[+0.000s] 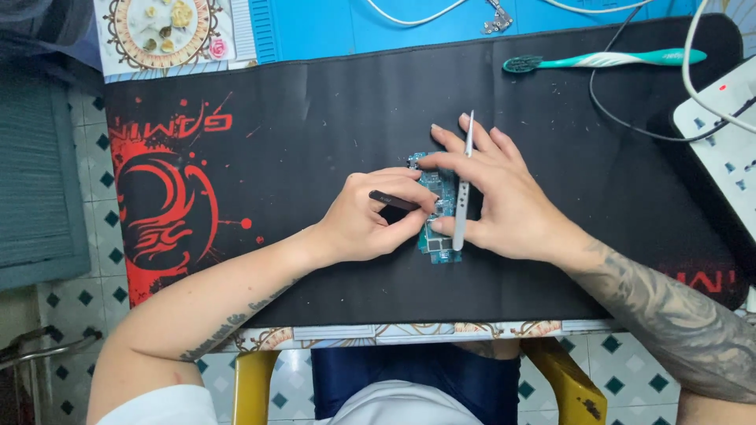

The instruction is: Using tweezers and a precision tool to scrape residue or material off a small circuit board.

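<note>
Your left hand [358,224] was closed round a thin black tool [394,201], pinched betw. thumb and forefinger, tip resting on the circuit board [438,245]. Your right hand [492,197] lay spread over the board, fingers mostly flat, w/ silver tweezers [463,189] held loosely betw. two of them, pointing away from you and not gripping anything.

The board sat mid-mat on the black desk mat [315,118], partly hidden under both hands.

Progress, as a judgement: the board was bare and out of any casing, so opening up looked done; the fine work on it seemed under way. Can't tell which parts were off or on, too small.

Count: 1 board, 1 black tool, 1 pr tweezers, 1 teal toothbrush [606,59] at the far edge, 1 white power strip [720,138] to your right.
</note>
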